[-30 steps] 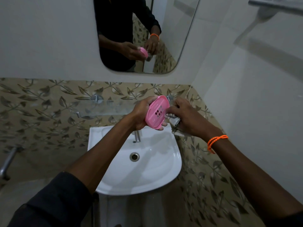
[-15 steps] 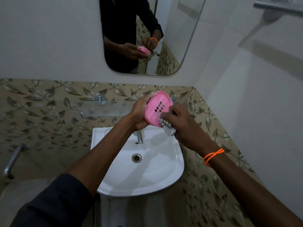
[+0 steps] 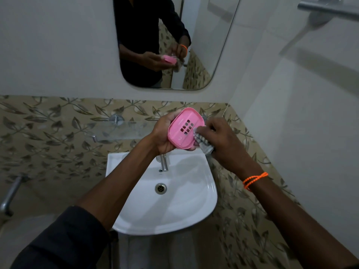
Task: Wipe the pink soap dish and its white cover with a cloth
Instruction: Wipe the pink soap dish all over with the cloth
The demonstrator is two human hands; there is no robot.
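Observation:
My left hand (image 3: 164,136) grips the pink soap dish (image 3: 184,129) from behind, above the sink, with its slotted inner face turned toward me. My right hand (image 3: 221,140) holds a bunched grey striped cloth (image 3: 203,142) and presses it against the dish's lower right rim. The white cover is not in sight.
A white wash basin (image 3: 194,206) with a chrome tap (image 3: 164,164) and drain sits below my hands. A glass shelf (image 3: 116,130) runs along the leaf-patterned tiles behind. A mirror (image 3: 204,45) hangs above, and a metal bar (image 3: 328,8) juts out at the top right.
The dish has turned from edge-on to face me more flatly. My right hand moved the cloth from beside the dish onto its lower right rim.

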